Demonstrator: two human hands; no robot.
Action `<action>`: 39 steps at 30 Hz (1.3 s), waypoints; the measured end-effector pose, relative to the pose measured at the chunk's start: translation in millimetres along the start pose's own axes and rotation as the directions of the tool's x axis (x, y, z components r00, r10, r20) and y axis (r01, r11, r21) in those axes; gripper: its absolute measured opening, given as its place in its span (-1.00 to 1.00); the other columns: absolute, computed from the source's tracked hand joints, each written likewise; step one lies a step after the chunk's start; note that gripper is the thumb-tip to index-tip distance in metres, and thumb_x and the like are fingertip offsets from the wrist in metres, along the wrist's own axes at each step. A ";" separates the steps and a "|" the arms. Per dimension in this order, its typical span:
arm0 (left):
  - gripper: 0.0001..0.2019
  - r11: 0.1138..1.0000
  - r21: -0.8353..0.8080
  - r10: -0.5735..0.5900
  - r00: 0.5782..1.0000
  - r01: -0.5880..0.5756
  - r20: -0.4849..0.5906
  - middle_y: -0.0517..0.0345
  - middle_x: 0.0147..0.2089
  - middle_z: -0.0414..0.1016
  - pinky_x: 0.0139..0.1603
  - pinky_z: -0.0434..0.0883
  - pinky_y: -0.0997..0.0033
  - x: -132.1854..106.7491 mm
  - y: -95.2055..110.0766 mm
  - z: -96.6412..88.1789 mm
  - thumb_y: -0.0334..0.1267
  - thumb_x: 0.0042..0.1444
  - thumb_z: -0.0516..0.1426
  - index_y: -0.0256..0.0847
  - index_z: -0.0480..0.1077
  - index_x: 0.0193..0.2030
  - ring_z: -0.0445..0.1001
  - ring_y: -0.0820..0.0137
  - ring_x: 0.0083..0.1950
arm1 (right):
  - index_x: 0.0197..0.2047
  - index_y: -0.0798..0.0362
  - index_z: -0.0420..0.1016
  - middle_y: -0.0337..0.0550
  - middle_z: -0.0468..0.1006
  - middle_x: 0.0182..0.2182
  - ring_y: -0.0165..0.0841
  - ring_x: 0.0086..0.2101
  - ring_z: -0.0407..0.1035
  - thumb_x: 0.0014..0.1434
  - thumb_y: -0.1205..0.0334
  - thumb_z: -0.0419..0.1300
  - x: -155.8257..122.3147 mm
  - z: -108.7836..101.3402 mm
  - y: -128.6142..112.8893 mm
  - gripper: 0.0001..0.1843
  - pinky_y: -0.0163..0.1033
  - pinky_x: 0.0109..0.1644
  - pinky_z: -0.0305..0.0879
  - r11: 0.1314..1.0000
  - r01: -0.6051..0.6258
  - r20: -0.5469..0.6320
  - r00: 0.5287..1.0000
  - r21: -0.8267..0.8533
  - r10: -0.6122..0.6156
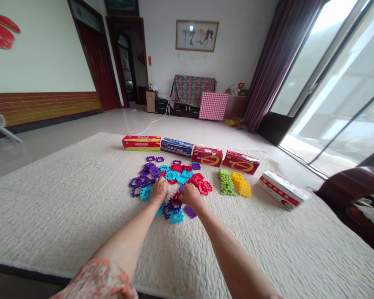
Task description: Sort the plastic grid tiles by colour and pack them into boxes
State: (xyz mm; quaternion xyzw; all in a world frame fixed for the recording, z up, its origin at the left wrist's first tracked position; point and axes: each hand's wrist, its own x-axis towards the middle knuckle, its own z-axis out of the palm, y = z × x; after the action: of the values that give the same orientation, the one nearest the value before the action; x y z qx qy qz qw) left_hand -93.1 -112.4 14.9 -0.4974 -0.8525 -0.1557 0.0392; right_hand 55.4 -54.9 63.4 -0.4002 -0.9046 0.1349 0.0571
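My left hand (160, 189) is closed, fingers curled down among the interlocking plastic tiles, between a purple heap (146, 174) and light blue tiles (171, 176). Its fingertips are hidden, so what it grips does not show. Close by on the right, my right hand (190, 194) is also closed, its fingers at the edge of some red and purple tiles (176, 200); whatever is in them is hidden. A pile of red tiles (201, 183) lies just beyond it. Nearer to me are a light blue tile (176, 216) and a solid purple tile (190, 211).
Green tiles (226, 182) and yellow tiles (241, 185) lie in rows to the right. Behind stand a red-and-yellow box (141, 143), a blue box (177, 147) and two red boxes (207, 156). A white-and-red box (282, 190) sits at the right on the cream quilted cover (81, 199).
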 end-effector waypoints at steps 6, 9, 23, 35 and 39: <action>-0.72 1.000 -0.011 -0.014 1.000 0.014 -0.008 -0.06 -0.15 0.42 0.03 0.26 0.34 2.0 0.5 1.4 -0.48 0.18 -0.09 -0.30 0.45 -0.28 0.35 0.27 -0.06 | -0.46 0.15 0.56 -0.11 0.59 -0.50 -0.36 -0.44 0.44 -0.07 0.35 0.19 3.9 -4.8 20.0 -0.89 -0.40 -0.43 0.20 0.983 0.083 -0.060 0.995 0.164 -0.074; -0.74 1.000 -0.020 -0.020 1.000 0.020 -0.016 -0.06 -0.15 0.42 0.00 0.27 0.34 1.5 0.3 0.2 -0.48 0.16 -0.07 -0.30 0.44 -0.30 0.36 0.27 -0.07 | -0.38 0.09 0.57 -0.25 0.58 -0.50 -0.45 -0.48 0.41 0.03 0.27 0.14 10.0 -14.7 42.1 -0.83 -0.45 -0.47 0.18 0.960 0.108 -0.108 0.991 0.257 -0.082; -0.73 0.999 -0.047 -0.015 0.999 0.013 -0.041 0.00 -0.18 0.40 0.01 0.25 0.38 1.2 -2.6 3.8 -0.47 0.19 -0.09 -0.25 0.43 -0.34 0.34 0.30 -0.07 | -0.18 0.07 0.57 -0.09 0.62 -0.27 -0.32 -0.31 0.48 0.08 0.25 0.11 60.1 -41.0 97.5 -0.72 -0.31 -0.21 0.31 0.991 0.072 -0.216 0.975 0.115 -0.046; -0.73 0.999 -0.042 -0.001 0.996 -0.003 -0.086 -0.03 -0.16 0.40 0.00 0.28 0.34 2.7 -4.6 13.2 -0.51 0.18 -0.09 -0.29 0.43 -0.27 0.31 0.26 -0.05 | -0.02 0.02 0.45 0.06 0.55 -0.07 -0.20 -0.08 0.45 0.21 0.12 0.07 133.8 -23.5 44.2 -0.68 -0.18 -0.05 0.28 0.972 0.096 -0.055 0.992 -0.212 -0.111; -0.73 0.999 -0.038 -0.004 0.996 0.000 -0.091 -0.02 -0.16 0.39 0.00 0.28 0.34 2.2 -3.5 12.6 -0.51 0.18 -0.09 -0.28 0.42 -0.28 0.31 0.27 -0.06 | -0.07 0.06 0.46 0.06 0.56 -0.11 -0.21 -0.11 0.46 0.20 0.17 0.06 142.4 -15.4 45.9 -0.72 -0.22 -0.09 0.28 0.961 0.089 -0.036 0.994 -0.261 -0.102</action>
State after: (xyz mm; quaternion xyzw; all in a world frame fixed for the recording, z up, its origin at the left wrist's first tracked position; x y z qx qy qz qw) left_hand -96.0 -108.3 2.7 -0.4896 -0.8472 -0.1947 0.0684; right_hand -4.7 83.0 64.2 -0.3633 -0.9311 0.0028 0.0328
